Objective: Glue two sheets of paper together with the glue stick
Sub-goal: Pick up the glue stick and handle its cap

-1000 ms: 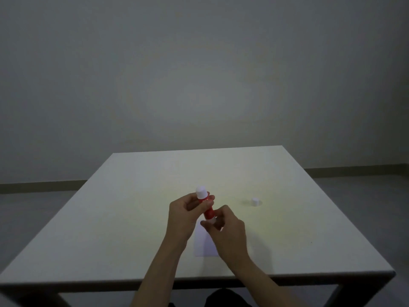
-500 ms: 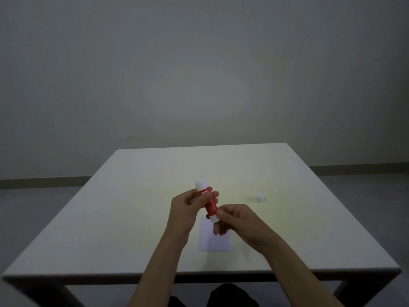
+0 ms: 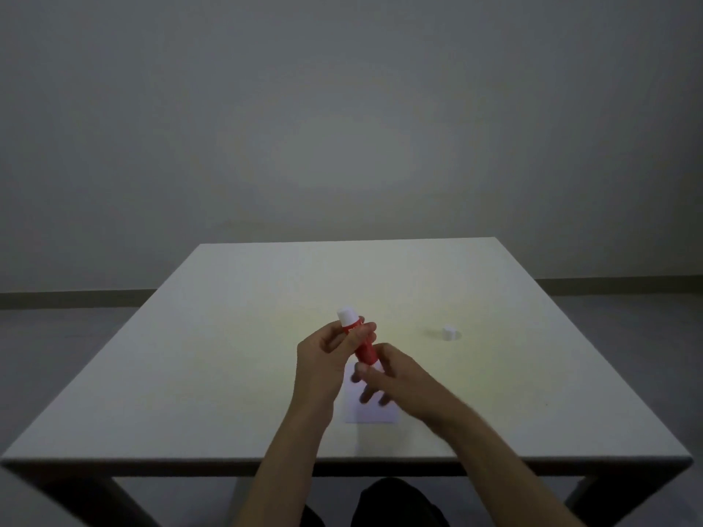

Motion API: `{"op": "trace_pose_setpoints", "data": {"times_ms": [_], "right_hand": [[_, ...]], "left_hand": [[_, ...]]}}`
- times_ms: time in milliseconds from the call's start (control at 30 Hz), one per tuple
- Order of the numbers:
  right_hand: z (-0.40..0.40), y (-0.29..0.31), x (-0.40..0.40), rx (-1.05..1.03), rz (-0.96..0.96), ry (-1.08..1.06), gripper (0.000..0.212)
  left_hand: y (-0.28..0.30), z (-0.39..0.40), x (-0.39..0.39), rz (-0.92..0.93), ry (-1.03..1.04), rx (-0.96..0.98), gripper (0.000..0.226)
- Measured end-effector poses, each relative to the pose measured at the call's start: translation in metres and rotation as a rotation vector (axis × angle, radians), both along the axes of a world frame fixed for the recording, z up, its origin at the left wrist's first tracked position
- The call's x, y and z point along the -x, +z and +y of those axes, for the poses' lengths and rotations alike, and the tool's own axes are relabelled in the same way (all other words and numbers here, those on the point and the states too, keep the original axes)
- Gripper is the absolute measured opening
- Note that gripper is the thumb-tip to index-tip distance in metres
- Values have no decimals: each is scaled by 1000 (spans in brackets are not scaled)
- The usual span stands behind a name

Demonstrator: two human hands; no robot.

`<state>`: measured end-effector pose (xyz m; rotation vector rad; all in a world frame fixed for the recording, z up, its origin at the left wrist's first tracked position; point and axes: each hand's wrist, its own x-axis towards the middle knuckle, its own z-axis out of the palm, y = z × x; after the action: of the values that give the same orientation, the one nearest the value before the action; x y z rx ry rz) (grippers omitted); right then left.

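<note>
since the earlier frame the right hand has slid along to the lower end of the red glue stick with a white top and the stick leans further. left hand is curled around the stick's upper body; right hand pinches the white base with thumb and fingertips. stick is held tilted above the white rectangular paper sheet, which lies flat near the front edge of the white bench. small white cap stands apart toward the right edge.
</note>
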<state>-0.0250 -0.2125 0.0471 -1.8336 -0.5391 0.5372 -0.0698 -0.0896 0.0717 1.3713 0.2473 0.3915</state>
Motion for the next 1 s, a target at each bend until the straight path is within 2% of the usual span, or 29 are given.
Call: {"op": "trace_pose_setpoints", "data": {"times_ms": [67,100,167,200,267,333,400,433,500,533,600,633,667,700,767,833,867,933,1000], "right_hand": [[-12,-1,-7,-263,353,348,40],[-16,-1,-7,-392,470,432,42],[-16,-1,-5,-489,527,448,41],[-13,-2,-3,-469,461,382,36],[-2,-7,2,-289,107,158,26],[8,-14,7,16,-421,-134,17],[13,-24,13,290,-999,-400,28],[15,-26,15,320,-1176,-427,34],[17,-27,15,291,-1296,-357,40],[16,-26,10,282,-1258,-285,43],[10,-22,-5,256,-995,-135,48],[4,-23,-17,273,-876,-104,54],[-2,-26,-31,334,-836,-135,59],[-10,-29,-48,434,-844,-206,63],[-29,-35,-80,768,-847,-342,65],[-44,-46,-99,1065,-790,-351,66],[-48,-53,-104,1133,-738,-342,62],[-53,-62,-108,1134,-692,-349,46],[-55,-64,-107,1043,-716,-357,35]], "left_hand": [[3,6,3,-17,-127,48,11],[4,8,4,-31,-172,75,12],[5,11,4,-69,-193,92,16],[5,11,3,-88,-170,80,13],[3,12,1,-96,-74,33,11],[-3,8,-2,-50,81,-41,9],[-8,2,-4,4,263,-185,10],[-10,-1,-5,19,337,-261,12],[-11,-2,-6,30,421,-369,17],[-11,1,-6,32,434,-391,19],[-12,10,-4,28,403,-392,20],[-14,15,-3,21,370,-390,19],[-16,20,-1,11,332,-398,17],[-17,24,1,3,289,-415,14],[-20,30,5,4,214,-442,8],[-23,32,8,8,166,-451,6],[-24,32,9,4,144,-461,10],[-26,32,11,-1,102,-484,13],[-26,32,12,-2,67,-501,11]]}}
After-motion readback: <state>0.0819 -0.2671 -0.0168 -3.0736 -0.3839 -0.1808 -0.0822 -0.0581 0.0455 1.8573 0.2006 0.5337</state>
